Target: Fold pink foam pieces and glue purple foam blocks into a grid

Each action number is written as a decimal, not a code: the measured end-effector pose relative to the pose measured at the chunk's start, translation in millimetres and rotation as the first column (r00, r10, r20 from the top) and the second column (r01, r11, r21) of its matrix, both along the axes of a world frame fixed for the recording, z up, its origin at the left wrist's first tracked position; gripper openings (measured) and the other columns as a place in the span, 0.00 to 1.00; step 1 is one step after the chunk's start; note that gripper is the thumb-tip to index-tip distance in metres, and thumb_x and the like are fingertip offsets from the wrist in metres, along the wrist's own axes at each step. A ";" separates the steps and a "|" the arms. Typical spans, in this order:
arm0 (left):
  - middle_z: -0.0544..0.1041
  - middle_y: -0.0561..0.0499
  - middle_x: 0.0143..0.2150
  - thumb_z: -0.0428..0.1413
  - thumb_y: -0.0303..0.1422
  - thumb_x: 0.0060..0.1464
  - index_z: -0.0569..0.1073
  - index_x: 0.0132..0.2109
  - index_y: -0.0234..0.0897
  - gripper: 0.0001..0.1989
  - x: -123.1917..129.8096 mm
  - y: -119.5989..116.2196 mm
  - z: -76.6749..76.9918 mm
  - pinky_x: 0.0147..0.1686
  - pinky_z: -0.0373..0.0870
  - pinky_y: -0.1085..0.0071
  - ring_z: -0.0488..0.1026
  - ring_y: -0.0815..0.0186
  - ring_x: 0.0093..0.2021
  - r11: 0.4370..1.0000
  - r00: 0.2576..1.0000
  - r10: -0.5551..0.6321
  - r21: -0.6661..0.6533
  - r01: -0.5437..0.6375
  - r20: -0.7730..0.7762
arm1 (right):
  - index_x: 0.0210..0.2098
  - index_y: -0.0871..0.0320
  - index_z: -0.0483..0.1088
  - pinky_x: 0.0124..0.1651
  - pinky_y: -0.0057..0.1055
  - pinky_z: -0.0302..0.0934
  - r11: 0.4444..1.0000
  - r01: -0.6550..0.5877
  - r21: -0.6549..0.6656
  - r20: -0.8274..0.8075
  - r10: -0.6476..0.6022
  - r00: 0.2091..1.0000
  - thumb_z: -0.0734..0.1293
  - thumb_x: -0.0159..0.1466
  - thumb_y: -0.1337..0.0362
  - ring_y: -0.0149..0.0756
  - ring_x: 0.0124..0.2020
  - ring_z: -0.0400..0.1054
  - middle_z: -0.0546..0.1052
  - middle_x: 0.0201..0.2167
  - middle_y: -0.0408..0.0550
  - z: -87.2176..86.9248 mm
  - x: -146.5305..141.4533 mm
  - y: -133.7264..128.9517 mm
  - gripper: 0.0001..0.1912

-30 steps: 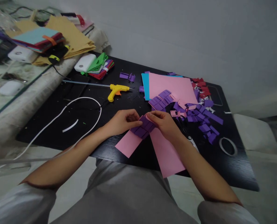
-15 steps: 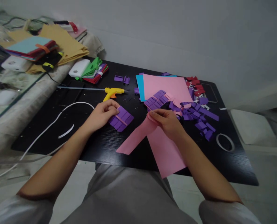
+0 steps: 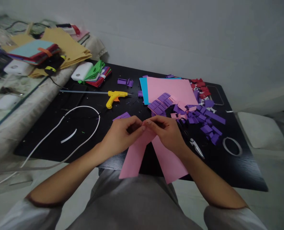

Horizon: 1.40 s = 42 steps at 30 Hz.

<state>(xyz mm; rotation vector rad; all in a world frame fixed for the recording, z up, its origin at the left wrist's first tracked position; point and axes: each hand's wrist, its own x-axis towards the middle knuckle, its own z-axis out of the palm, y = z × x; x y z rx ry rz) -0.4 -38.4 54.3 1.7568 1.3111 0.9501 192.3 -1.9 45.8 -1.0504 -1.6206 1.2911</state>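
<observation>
Both hands meet over the front of the black table. My left hand (image 3: 126,132) and my right hand (image 3: 167,132) pinch the upper end of a pink paper strip (image 3: 133,158), whose free end hangs toward the table's front edge. Beneath my right hand lies a larger pink paper sheet (image 3: 169,163), partly over that edge. A purple slitted paper piece (image 3: 122,115) lies behind my left hand, mostly hidden by it. Just beyond my right hand is another purple slitted piece with pink paper (image 3: 159,103). Scissors (image 3: 196,147) rest to the right of my right wrist.
A yellow glue gun (image 3: 115,97) lies at the back left, with a white cable (image 3: 84,107) looping nearby. Pink and blue sheets (image 3: 170,89), purple scraps (image 3: 199,115) and red pieces (image 3: 200,88) lie at the back right. A tape ring (image 3: 232,146) is near the right edge.
My left hand has let go of the purple slitted piece and moved right to the pink strip beside my right hand. The strip's free end now hangs more steeply, and the scissors have come into view.
</observation>
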 end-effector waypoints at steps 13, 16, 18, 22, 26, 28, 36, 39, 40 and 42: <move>0.79 0.52 0.30 0.62 0.42 0.62 0.80 0.36 0.37 0.13 -5.7 -5.7 -7.8 0.29 0.64 0.72 0.70 0.69 0.28 0.998 0.990 0.060 -0.044 -0.055 0.130 | 0.37 0.54 0.80 0.38 0.33 0.68 0.994 0.051 0.097 0.073 -0.058 0.996 0.71 0.68 0.57 0.36 0.34 0.74 0.82 0.33 0.45 2.9 -1.3 -14.3 0.08; 0.76 0.54 0.27 0.63 0.41 0.62 0.79 0.34 0.37 0.13 -6.4 -5.8 -8.3 0.27 0.62 0.73 0.67 0.70 0.27 0.996 0.984 0.054 -0.079 -0.041 0.168 | 0.38 0.55 0.80 0.36 0.31 0.66 0.992 0.032 0.119 0.086 -0.043 0.995 0.70 0.69 0.59 0.35 0.34 0.73 0.81 0.33 0.45 3.6 -2.2 -15.4 0.08; 0.75 0.54 0.27 0.63 0.41 0.61 0.79 0.34 0.37 0.12 -6.1 -5.6 -7.8 0.27 0.63 0.73 0.68 0.70 0.27 0.995 0.980 0.053 -0.091 -0.036 0.191 | 0.38 0.55 0.79 0.35 0.31 0.65 0.992 0.021 0.123 0.090 -0.032 0.995 0.70 0.69 0.60 0.34 0.33 0.73 0.81 0.33 0.44 3.5 -3.1 -15.8 0.07; 0.78 0.53 0.31 0.64 0.38 0.60 0.79 0.40 0.37 0.08 -5.3 -4.9 -5.7 0.32 0.69 0.73 0.73 0.69 0.31 0.996 0.971 0.082 -0.039 -0.075 0.226 | 0.38 0.55 0.79 0.36 0.31 0.64 0.991 -0.018 0.130 0.082 0.007 0.997 0.70 0.69 0.59 0.34 0.33 0.73 0.82 0.33 0.44 1.9 -5.8 -16.0 0.08; 0.79 0.53 0.31 0.63 0.36 0.61 0.80 0.38 0.38 0.06 -7.7 -5.8 -5.5 0.32 0.70 0.73 0.73 0.69 0.30 0.993 0.979 0.119 0.006 -0.122 0.164 | 0.38 0.56 0.79 0.35 0.31 0.64 0.994 -0.030 0.106 0.096 0.020 0.995 0.70 0.69 0.58 0.34 0.32 0.73 0.82 0.33 0.45 0.8 -5.8 -15.7 0.09; 0.79 0.53 0.30 0.62 0.35 0.61 0.80 0.38 0.38 0.06 -9.4 -7.0 -6.6 0.31 0.70 0.73 0.72 0.69 0.29 0.988 0.977 0.151 -0.003 -0.152 0.154 | 0.38 0.56 0.79 0.35 0.31 0.64 0.996 -0.036 0.080 0.100 0.028 0.995 0.70 0.69 0.58 0.35 0.32 0.73 0.82 0.33 0.45 0.5 -4.0 -16.0 0.09; 0.75 0.55 0.27 0.62 0.37 0.60 0.79 0.36 0.38 0.08 -10.2 -5.7 -7.9 0.28 0.66 0.74 0.69 0.70 0.27 0.993 0.986 0.111 -0.045 -0.106 0.125 | 0.38 0.55 0.79 0.34 0.31 0.64 0.994 -0.074 0.085 0.135 0.063 0.989 0.68 0.69 0.59 0.34 0.31 0.73 0.82 0.32 0.45 -0.1 -1.8 -18.1 0.09; 0.74 0.55 0.26 0.61 0.38 0.60 0.79 0.36 0.37 0.09 -10.9 -4.0 -7.5 0.27 0.65 0.74 0.67 0.70 0.26 0.994 0.989 0.105 -0.044 -0.101 0.106 | 0.38 0.56 0.79 0.36 0.32 0.66 0.995 -0.071 0.063 0.115 0.064 0.991 0.69 0.69 0.58 0.35 0.33 0.74 0.83 0.34 0.46 -2.6 -2.4 -16.3 0.10; 0.74 0.55 0.25 0.61 0.38 0.60 0.79 0.35 0.37 0.09 -11.5 -3.5 -7.9 0.27 0.64 0.74 0.67 0.70 0.26 0.992 0.986 0.124 -0.046 -0.119 0.113 | 0.37 0.56 0.80 0.37 0.32 0.67 0.997 -0.063 0.049 0.096 0.058 0.994 0.69 0.68 0.57 0.36 0.34 0.75 0.83 0.34 0.46 -4.1 -2.1 -15.5 0.10; 0.73 0.55 0.25 0.61 0.37 0.60 0.78 0.34 0.37 0.09 -13.4 -2.2 -9.4 0.26 0.63 0.74 0.66 0.70 0.25 0.986 0.978 0.160 -0.062 -0.152 0.135 | 0.37 0.56 0.80 0.39 0.33 0.68 0.999 -0.046 0.012 0.050 0.045 0.998 0.70 0.68 0.56 0.37 0.35 0.76 0.84 0.35 0.47 -7.6 -0.7 -13.7 0.10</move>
